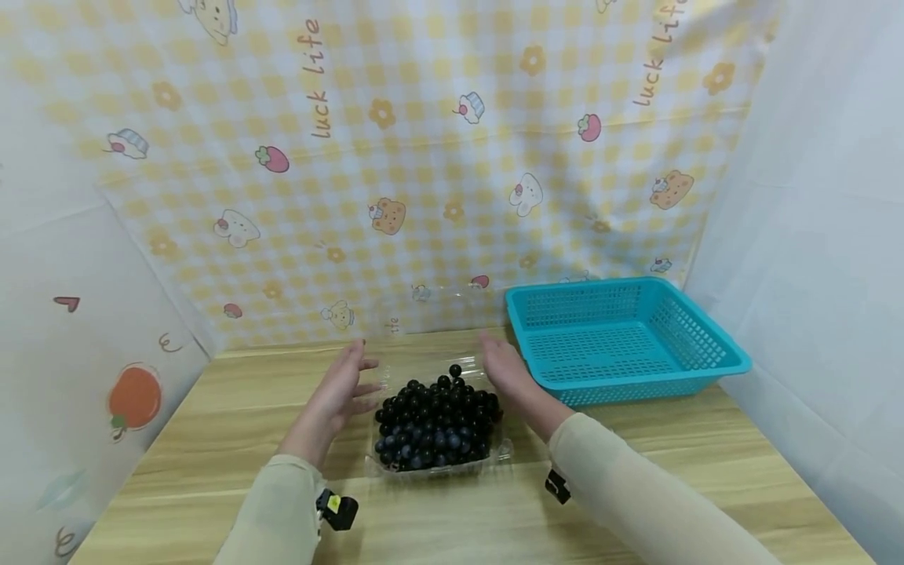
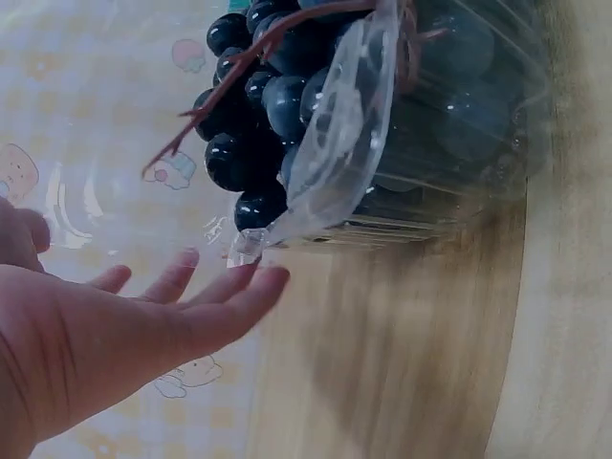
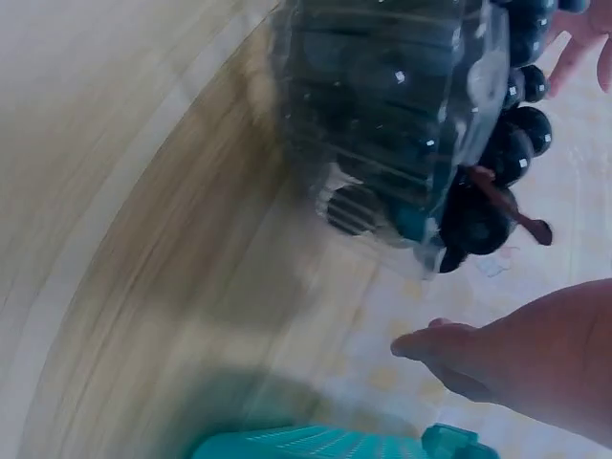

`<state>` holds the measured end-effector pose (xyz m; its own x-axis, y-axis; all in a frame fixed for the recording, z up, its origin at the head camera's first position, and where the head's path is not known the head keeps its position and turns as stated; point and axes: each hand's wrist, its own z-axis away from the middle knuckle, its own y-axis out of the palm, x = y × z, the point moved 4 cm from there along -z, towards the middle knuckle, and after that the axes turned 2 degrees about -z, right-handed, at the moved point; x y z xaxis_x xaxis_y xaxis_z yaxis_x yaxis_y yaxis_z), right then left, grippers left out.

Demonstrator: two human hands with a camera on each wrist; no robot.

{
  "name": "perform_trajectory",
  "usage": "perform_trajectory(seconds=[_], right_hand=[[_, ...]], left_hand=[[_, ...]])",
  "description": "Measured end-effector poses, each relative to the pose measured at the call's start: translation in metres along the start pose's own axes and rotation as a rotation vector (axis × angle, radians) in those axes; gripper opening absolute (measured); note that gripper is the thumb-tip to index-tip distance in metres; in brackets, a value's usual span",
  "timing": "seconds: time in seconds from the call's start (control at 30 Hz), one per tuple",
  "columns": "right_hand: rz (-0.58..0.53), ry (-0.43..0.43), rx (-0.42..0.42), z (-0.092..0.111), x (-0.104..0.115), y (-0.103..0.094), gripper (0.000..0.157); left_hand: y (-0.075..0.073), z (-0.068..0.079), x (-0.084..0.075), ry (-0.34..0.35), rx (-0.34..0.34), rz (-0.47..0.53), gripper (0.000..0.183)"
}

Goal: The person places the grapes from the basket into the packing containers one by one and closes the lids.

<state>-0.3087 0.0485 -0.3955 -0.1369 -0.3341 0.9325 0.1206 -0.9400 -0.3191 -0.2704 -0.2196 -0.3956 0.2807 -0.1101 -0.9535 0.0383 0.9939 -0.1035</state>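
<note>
A clear plastic clamshell box (image 1: 452,469) stands on the table, heaped with dark grapes (image 1: 434,428). Its see-through lid (image 1: 424,362) is raised and leans back towards the cloth. My left hand (image 1: 337,396) is at the box's left side, fingers loosely extended. In the left wrist view, the fingertips lie right at the box's rim (image 2: 359,143), near a brown grape stem (image 2: 258,48). On the opposite side, my right hand (image 1: 504,369) is by the back right corner, holding nothing. The right wrist view shows its extended fingers (image 3: 449,349) apart from the box.
A teal perforated plastic basket (image 1: 628,386) sits at the back right, close beside my right hand. Behind the wooden table (image 1: 233,416) hangs a yellow checked cloth (image 1: 424,196), with white cloth on both sides. Small black cameras (image 1: 340,512) are strapped at both wrists.
</note>
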Motion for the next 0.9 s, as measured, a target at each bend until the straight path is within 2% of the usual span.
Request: perform_trajectory(seconds=[0.17, 0.3, 0.4, 0.47, 0.57, 0.7, 0.83, 0.9], right_hand=[[0.011, -0.079, -0.060, 0.008, 0.013, -0.008, 0.075], [-0.113, -0.106, -0.064, 0.021, 0.027, -0.014, 0.072], [-0.231, -0.100, -0.041, 0.033, 0.030, -0.016, 0.075], [-0.267, -0.110, -0.037, 0.042, 0.030, -0.017, 0.078], [-0.288, -0.108, -0.054, 0.056, 0.026, -0.017, 0.078], [-0.254, -0.075, -0.092, 0.072, 0.017, -0.017, 0.077], [-0.230, -0.019, -0.093, 0.085, 0.005, -0.017, 0.077], [-0.205, 0.005, -0.071, 0.090, -0.003, -0.016, 0.073]], left_hand=[[0.001, 0.010, -0.012, 0.060, -0.028, -0.038, 0.078], [0.005, 0.022, -0.024, 0.095, -0.064, -0.064, 0.079], [0.010, 0.034, -0.032, 0.127, -0.109, -0.079, 0.078], [0.012, 0.044, -0.034, 0.152, -0.148, -0.089, 0.078], [0.018, 0.061, -0.031, 0.167, -0.200, -0.122, 0.079], [0.027, 0.082, -0.017, 0.158, -0.249, -0.146, 0.081], [0.032, 0.100, -0.002, 0.137, -0.297, -0.122, 0.072], [0.033, 0.106, 0.005, 0.130, -0.323, -0.133, 0.064]])
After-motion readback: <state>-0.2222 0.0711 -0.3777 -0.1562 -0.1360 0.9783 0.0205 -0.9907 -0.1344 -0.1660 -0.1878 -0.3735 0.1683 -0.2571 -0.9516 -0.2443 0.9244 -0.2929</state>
